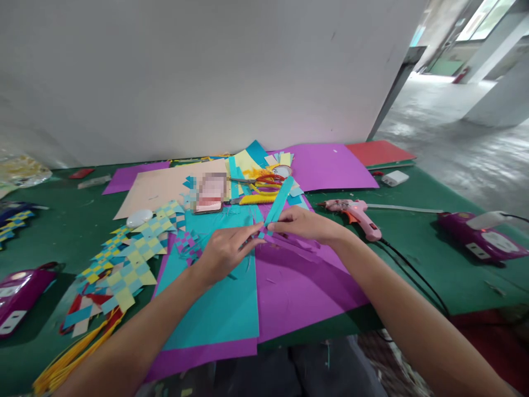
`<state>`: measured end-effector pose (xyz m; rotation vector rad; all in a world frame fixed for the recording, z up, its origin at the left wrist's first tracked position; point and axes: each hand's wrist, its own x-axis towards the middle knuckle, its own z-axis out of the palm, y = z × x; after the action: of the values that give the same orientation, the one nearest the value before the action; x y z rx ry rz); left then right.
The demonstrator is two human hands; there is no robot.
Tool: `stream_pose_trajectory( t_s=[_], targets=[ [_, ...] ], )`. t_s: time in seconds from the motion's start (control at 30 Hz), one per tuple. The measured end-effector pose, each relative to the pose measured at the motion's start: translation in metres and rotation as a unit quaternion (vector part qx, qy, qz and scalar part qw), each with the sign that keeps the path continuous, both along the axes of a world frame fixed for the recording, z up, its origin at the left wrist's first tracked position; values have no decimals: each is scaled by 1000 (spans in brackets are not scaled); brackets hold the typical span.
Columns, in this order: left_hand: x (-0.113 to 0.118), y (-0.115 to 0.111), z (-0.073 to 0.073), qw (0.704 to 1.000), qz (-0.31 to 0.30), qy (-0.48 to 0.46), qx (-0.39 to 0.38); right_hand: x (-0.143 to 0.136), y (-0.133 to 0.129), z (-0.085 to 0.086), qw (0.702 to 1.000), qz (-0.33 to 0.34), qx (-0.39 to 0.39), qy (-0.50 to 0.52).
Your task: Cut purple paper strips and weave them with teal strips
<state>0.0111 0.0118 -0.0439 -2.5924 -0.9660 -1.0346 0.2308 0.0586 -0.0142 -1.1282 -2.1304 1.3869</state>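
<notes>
Near the middle of the table, my left hand (226, 249) pinches the left side of a small woven piece of teal and purple paper strips (281, 199). My right hand (303, 223) is closed on the same strips from the right, with a teal strip rising up and to the right past its fingertips. Several purple strips (297, 246) hang out below the right hand. Beneath both hands lie a teal sheet (215, 309) and a purple sheet (289, 292). A small purple and teal checkered piece (188, 242) rests left of my left hand.
Red-handled scissors (268, 181) and a yellow-handled cutter (258, 199) lie behind the hands, beside a phone (211, 193). A pink glue gun (355, 215) with a cord is at the right, near a purple power strip (479, 234). Woven paper pieces (132, 270) cover the left.
</notes>
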Motion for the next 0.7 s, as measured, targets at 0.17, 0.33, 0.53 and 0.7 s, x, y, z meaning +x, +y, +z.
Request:
stream_pose_trajectory(
  t_s=[0.17, 0.33, 0.53, 0.7],
  targets=[
    [2, 1, -3, 1000, -9, -18, -2, -4, -1, -2, 999, -25, -19, 23],
    [1, 1, -3, 1000, -7, -28, 3, -5, 0, -3, 998, -45, -14, 46],
    [0, 0, -3, 999, -3, -47, 1, -4, -2, -5, 989, 49, -81, 114],
    [4, -4, 7, 985, 32, -98, -139, -3, -2, -5, 989, 57, -77, 113]
  ],
)
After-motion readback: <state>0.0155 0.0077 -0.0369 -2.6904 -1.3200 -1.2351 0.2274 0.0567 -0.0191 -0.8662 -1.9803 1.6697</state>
